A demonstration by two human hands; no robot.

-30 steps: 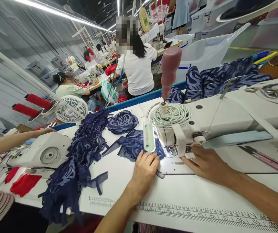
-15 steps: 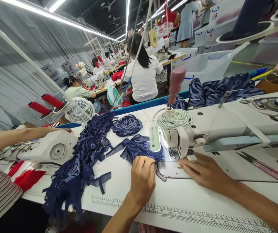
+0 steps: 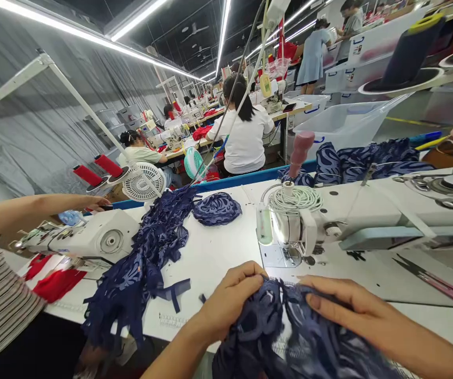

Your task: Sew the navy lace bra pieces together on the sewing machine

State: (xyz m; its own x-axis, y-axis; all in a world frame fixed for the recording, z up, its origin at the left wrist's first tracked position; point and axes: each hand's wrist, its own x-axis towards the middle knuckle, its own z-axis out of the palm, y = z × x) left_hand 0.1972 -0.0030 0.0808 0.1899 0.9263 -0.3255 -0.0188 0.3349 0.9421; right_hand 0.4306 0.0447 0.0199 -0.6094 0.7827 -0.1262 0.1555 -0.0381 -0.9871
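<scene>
A navy patterned piece of fabric [image 3: 262, 321] hangs over the table's front edge, partly blurred. My left hand [image 3: 236, 295] pinches its upper edge between thumb and fingers. On the other side, my right hand [image 3: 341, 300] grips the same fabric, thumb on top. Just beyond both hands is the sewing machine [image 3: 295, 226], its needle area lit and bare of cloth. A coil of pale green cord [image 3: 295, 200] sits on the machine's head. To the left lies a long heap of navy fabric strips [image 3: 147, 252], with a round navy fabric piece [image 3: 216, 208] beside it.
Pink-handled scissors [image 3: 440, 281] lie at the right. At the left, a co-worker's arm [image 3: 37, 208] reaches over a second sewing machine [image 3: 92, 237] with red cloth [image 3: 58, 284] near it. Navy bundles [image 3: 364, 160] are piled behind my machine. A white fan [image 3: 143, 181] stands beyond the strips.
The navy fabric has come away from the needle area toward me, and both hands now hold it at the table's front. The camera view has shifted slightly.
</scene>
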